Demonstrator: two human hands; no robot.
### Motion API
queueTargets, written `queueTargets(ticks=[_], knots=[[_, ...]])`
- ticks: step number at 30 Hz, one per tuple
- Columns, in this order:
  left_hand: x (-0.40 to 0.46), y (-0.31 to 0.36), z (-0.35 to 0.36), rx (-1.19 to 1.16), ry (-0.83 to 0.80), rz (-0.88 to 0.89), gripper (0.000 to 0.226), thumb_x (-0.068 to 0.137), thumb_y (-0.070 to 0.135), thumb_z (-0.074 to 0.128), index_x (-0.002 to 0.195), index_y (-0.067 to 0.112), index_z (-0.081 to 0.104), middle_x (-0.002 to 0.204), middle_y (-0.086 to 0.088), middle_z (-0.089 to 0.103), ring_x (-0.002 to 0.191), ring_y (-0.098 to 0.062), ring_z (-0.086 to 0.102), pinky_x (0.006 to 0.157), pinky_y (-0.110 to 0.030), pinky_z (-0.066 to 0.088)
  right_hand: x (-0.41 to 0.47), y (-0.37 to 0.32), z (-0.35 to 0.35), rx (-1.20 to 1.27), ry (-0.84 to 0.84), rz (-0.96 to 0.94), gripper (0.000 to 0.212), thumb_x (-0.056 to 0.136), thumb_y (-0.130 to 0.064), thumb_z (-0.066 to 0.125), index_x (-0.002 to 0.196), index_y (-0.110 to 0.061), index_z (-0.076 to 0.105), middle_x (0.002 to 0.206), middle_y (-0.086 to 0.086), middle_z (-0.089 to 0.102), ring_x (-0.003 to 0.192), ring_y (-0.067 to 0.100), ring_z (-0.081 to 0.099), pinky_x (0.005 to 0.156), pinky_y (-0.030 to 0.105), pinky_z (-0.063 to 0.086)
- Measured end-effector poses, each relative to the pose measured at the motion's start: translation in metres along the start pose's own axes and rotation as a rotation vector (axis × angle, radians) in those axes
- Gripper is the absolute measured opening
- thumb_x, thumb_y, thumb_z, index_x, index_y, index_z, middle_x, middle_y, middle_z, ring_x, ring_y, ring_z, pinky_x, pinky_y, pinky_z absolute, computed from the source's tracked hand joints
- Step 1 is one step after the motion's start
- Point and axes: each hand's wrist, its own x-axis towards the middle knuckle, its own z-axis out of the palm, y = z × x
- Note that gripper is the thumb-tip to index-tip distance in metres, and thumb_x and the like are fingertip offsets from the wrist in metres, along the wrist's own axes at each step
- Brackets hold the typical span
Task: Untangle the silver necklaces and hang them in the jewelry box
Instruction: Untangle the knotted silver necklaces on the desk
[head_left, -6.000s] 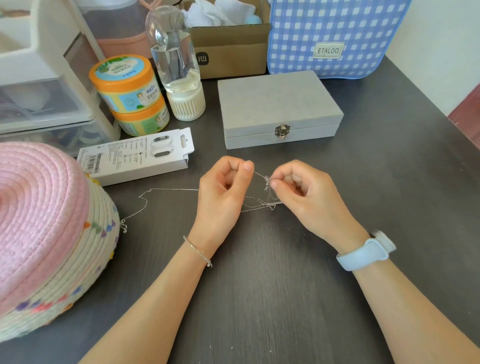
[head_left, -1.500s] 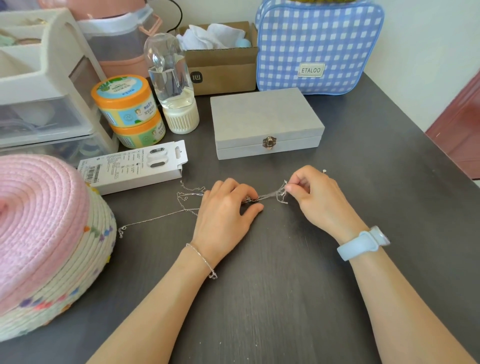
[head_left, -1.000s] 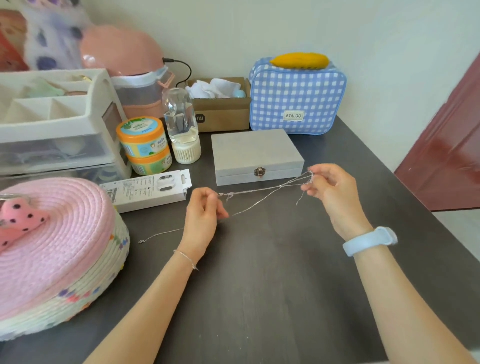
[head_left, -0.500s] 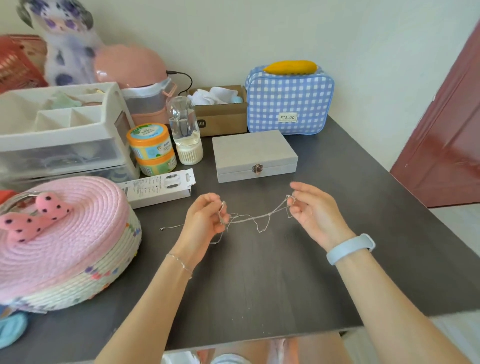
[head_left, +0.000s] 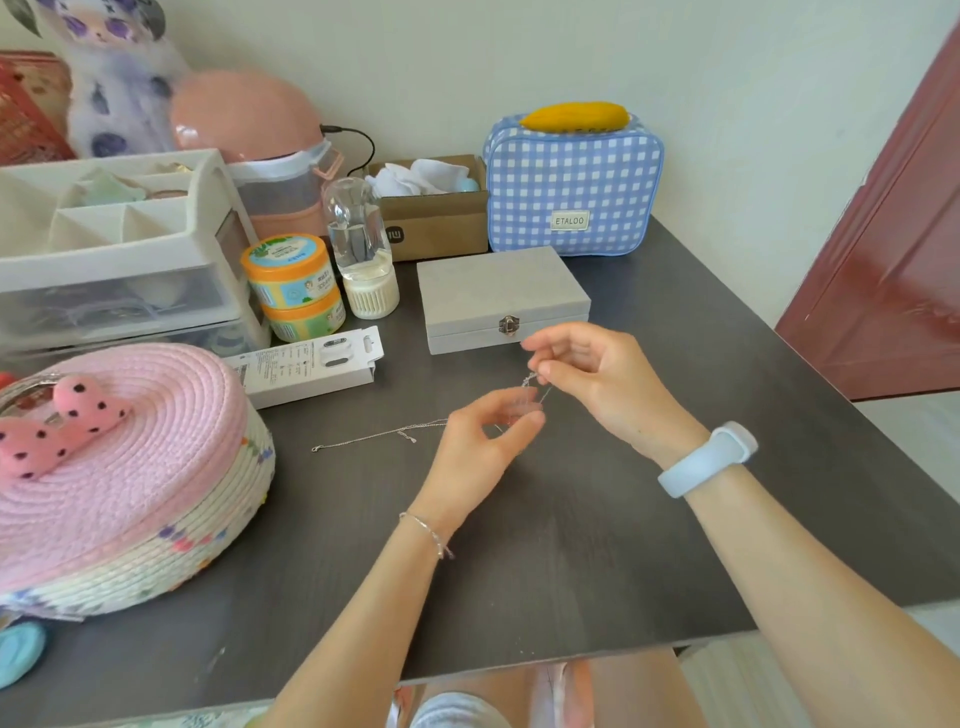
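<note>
The thin silver necklaces (head_left: 382, 435) trail across the dark table, one loose end lying to the left. Their tangled part (head_left: 531, 384) hangs in the air between my hands. My right hand (head_left: 597, 387) pinches the knot between thumb and fingertips, just in front of the box. My left hand (head_left: 480, 441) sits below and left of it, fingers curled, pinching the chain near the knot. The grey jewelry box (head_left: 498, 291) stands closed behind my hands, its metal clasp (head_left: 509, 325) latched.
A pink woven basket (head_left: 114, 467) fills the left front. A white carton (head_left: 306, 364), orange tubs (head_left: 291, 286), a clear bottle (head_left: 361, 249) and a drawer organiser (head_left: 114, 260) stand at the back left. A cardboard box (head_left: 436, 218) and a blue checked bag (head_left: 571, 192) stand behind the jewelry box.
My hands have come closer together, so the chain between them has gone from stretched to bunched. The right hand has risen slightly towards the box. The jewelry box stays closed.
</note>
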Motion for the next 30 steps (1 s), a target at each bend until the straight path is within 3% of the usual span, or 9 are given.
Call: queueTargets(ticks=[5, 11, 14, 17, 21, 26, 30], knots=[[0.001, 0.004, 0.008, -0.172, 0.046, 0.014, 0.014, 0.086, 0.014, 0.062, 0.075, 0.02, 0.067, 0.057, 0.012, 0.061, 0.06, 0.002, 0.055, 0.065, -0.008, 0.04, -0.003, 0.002, 0.0, 0.069, 0.087, -0.011, 0.03, 0.086, 0.006, 0.054, 0.085, -0.023, 0.063, 0.082, -0.006, 0.063, 0.067, -0.003, 0.059, 0.07, 0.012, 0.047], [0.001, -0.001, -0.007, -0.311, 0.093, -0.011, 0.017, 0.088, 0.011, 0.057, 0.076, 0.017, 0.068, 0.068, 0.007, 0.07, 0.075, -0.007, 0.065, 0.078, -0.019, 0.05, -0.008, 0.014, -0.005, 0.063, 0.142, 0.034, 0.035, 0.089, 0.006, 0.046, 0.086, -0.025, 0.063, 0.078, -0.004, 0.055, 0.051, 0.003, 0.045, 0.065, 0.016, 0.042], [0.003, 0.001, -0.013, -0.452, 0.066, -0.037, 0.018, 0.09, 0.01, 0.053, 0.076, 0.011, 0.064, 0.072, 0.002, 0.069, 0.072, -0.014, 0.066, 0.071, -0.023, 0.052, -0.012, 0.015, -0.005, 0.04, 0.053, 0.05, 0.03, 0.09, 0.005, 0.047, 0.092, -0.022, 0.062, 0.084, -0.004, 0.053, 0.053, 0.001, 0.045, 0.061, 0.014, 0.042], [0.004, 0.003, -0.014, -0.409, 0.071, -0.014, 0.019, 0.093, 0.01, 0.049, 0.079, 0.008, 0.063, 0.066, 0.002, 0.065, 0.057, -0.014, 0.06, 0.058, -0.022, 0.05, -0.013, 0.018, -0.006, -0.193, -0.092, 0.1, 0.02, 0.09, -0.006, 0.053, 0.099, -0.02, 0.064, 0.082, -0.01, 0.054, 0.06, 0.0, 0.049, 0.063, 0.008, 0.04], [0.005, -0.001, -0.017, -0.311, 0.195, -0.015, 0.023, 0.095, 0.009, 0.046, 0.077, 0.01, 0.059, 0.057, 0.005, 0.059, 0.045, -0.01, 0.049, 0.043, -0.018, 0.035, -0.014, 0.025, -0.009, -0.334, -0.06, 0.148, 0.023, 0.092, -0.011, 0.05, 0.08, -0.028, 0.059, 0.068, -0.016, 0.053, 0.059, -0.003, 0.049, 0.06, 0.01, 0.036], [0.001, -0.01, -0.021, -0.278, 0.176, -0.01, 0.022, 0.097, 0.012, 0.043, 0.079, 0.011, 0.055, 0.052, 0.006, 0.054, 0.048, -0.011, 0.054, 0.046, -0.02, 0.042, -0.014, 0.035, -0.01, 0.237, 0.152, 0.246, 0.023, 0.096, -0.003, 0.037, 0.085, -0.013, 0.053, 0.068, 0.002, 0.048, 0.049, 0.008, 0.039, 0.046, 0.017, 0.032], [0.0, -0.013, -0.021, -0.261, 0.195, -0.007, 0.022, 0.096, 0.012, 0.047, 0.077, 0.011, 0.057, 0.05, 0.008, 0.051, 0.066, -0.011, 0.064, 0.073, -0.032, 0.053, -0.009, 0.036, -0.011, 0.678, 0.307, 0.322, 0.021, 0.098, -0.006, 0.036, 0.083, -0.011, 0.05, 0.058, 0.0, 0.045, 0.049, 0.011, 0.04, 0.045, 0.017, 0.035]])
